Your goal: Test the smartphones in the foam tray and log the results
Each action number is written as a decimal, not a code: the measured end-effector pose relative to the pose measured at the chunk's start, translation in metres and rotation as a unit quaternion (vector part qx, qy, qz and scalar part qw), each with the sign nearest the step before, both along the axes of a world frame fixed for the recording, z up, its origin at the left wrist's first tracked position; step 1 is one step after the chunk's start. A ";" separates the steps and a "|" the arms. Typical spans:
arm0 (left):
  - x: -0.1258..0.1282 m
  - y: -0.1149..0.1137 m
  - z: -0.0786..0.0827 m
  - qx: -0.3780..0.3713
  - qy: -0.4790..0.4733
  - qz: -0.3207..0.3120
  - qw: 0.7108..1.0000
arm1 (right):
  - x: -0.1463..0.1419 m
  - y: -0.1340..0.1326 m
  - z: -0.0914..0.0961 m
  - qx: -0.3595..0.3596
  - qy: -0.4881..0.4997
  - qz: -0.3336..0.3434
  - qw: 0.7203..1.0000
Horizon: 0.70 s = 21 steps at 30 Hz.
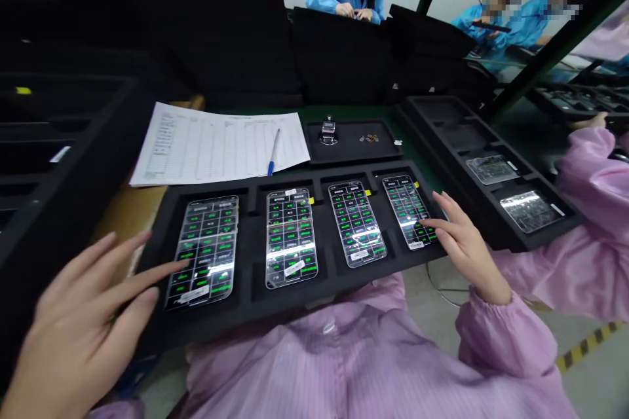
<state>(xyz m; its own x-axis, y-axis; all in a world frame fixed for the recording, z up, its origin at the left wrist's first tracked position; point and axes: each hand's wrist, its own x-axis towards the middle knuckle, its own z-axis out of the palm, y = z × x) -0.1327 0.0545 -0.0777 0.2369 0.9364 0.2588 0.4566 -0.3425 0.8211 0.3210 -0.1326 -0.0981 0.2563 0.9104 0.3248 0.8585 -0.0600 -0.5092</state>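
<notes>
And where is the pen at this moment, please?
In the head view, the pen lies on the printed sheet toward its right edge, beyond the second phone from the left and left of the small black tray.

Green-lettered black phone screens point(209, 239)

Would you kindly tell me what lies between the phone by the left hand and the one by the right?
The head view shows one lit phone, then another lit phone, both in the black tray.
</notes>
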 end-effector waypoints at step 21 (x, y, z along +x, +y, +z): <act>0.014 -0.002 -0.008 -0.075 -0.048 0.171 0.981 | -0.015 0.023 -0.005 0.007 0.058 -0.204 0.977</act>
<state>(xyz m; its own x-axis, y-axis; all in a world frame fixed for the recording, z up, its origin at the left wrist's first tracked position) -0.1183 0.0529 -0.0859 -0.1163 0.9863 0.1174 0.4420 -0.0545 0.8954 0.3062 -0.1100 -0.1027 0.6328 0.7205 0.2835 0.7010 -0.3777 -0.6049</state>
